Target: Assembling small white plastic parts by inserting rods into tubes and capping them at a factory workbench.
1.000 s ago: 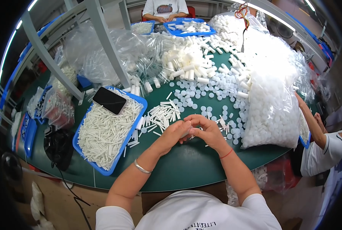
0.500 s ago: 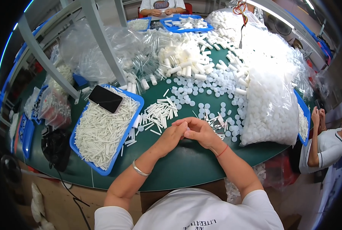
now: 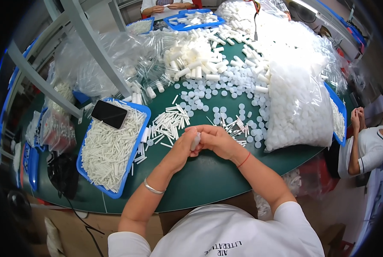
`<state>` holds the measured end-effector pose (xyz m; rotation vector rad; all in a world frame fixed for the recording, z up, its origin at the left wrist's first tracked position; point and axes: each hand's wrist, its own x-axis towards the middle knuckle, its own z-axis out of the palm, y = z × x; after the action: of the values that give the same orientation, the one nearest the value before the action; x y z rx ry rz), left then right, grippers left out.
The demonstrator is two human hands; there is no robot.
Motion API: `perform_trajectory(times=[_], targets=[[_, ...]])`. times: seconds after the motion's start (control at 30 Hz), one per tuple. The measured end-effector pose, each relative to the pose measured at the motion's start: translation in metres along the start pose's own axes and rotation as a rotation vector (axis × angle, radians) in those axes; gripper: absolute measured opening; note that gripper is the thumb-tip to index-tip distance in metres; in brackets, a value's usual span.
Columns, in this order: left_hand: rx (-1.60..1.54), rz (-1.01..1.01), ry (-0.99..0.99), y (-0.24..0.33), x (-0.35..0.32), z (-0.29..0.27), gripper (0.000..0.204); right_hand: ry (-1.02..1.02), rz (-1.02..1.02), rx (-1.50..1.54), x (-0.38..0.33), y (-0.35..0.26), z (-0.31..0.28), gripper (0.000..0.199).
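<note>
My left hand [image 3: 181, 150] and my right hand [image 3: 217, 140] meet above the near part of the table. Between their fingertips they hold a small whitish translucent piece [image 3: 196, 141], partly covered by the fingers, so its exact kind is unclear. Just beyond my left hand lies a loose pile of thin white sticks [image 3: 171, 121]. Beyond my right hand are a few slim sticks with pinkish and dark parts [image 3: 234, 127]. Many round translucent discs [image 3: 215, 92] are scattered farther back.
A blue tray [image 3: 145, 124] of white sticks, with a black phone [image 3: 109, 114] on top, stands at left. On the right rests a bulky clear bag [image 3: 298, 107] of white pieces. White cylinders [image 3: 191, 64] heap up behind. Grey posts [image 3: 98, 51] rise at left; two other people sit around the table.
My hands have turned slightly and shifted left in the picture, so the whitish piece between my fingers shows more. The whole view has tilted a little.
</note>
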<state>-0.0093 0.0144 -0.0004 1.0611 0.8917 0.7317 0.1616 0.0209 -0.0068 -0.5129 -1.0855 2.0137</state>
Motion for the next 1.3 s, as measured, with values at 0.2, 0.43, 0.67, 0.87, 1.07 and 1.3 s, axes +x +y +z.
perform_trajectory(times=[0.2,0.43,0.67,0.87,1.07,1.3], targets=[[-0.219,-0.041,-0.030,-0.001,0.001,0.000,0.039,0.080,0.056,0.058,0.000,0.000,0.000,0.044],[-0.322,-0.034,-0.066,0.011,-0.002,0.007,0.047,0.134,0.012,-0.046,-0.001,-0.008,0.007,0.046],[-0.539,-0.036,-0.013,0.018,-0.014,0.016,0.049,0.070,-0.460,-1.087,-0.025,-0.039,0.036,0.061],[-0.558,-0.139,-0.119,0.003,-0.035,0.042,0.055,0.084,-0.581,-1.418,-0.067,-0.038,0.066,0.066],[-0.576,-0.221,-0.168,-0.020,-0.051,0.088,0.057,0.276,-0.520,-1.514,-0.119,-0.018,0.076,0.068],[0.149,-0.069,-0.095,-0.019,-0.071,0.104,0.043,0.630,-0.509,-1.331,-0.213,0.005,0.057,0.067]])
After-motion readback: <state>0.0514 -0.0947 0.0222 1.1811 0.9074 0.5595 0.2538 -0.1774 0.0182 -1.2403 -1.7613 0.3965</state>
